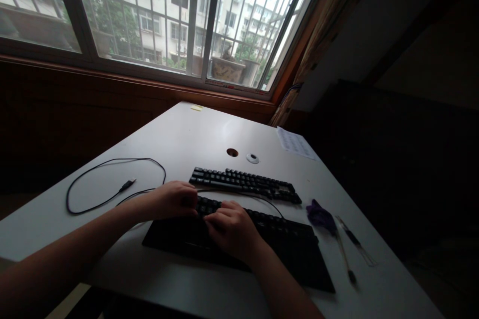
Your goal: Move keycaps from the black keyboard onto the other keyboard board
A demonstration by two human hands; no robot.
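Keyboard (288, 244) is laid flat on the white desk (202, 134), and its left half is attended to by both hands. Fingers of the left hand (177, 200) are curled narrowly at the key rows, and those of the right hand (232, 224) are bent just beside them; whether a small part is pinched by either cannot be told. From the keyboard, a second block of keys (245, 182) is placed at twelve o'clock, a looped cable (116, 160) at ten, a purple cloth (321, 217) at two. Close fingertip work among the keys seems in hand; next, a steadied keyboard and light, precise pressure are probably called for.
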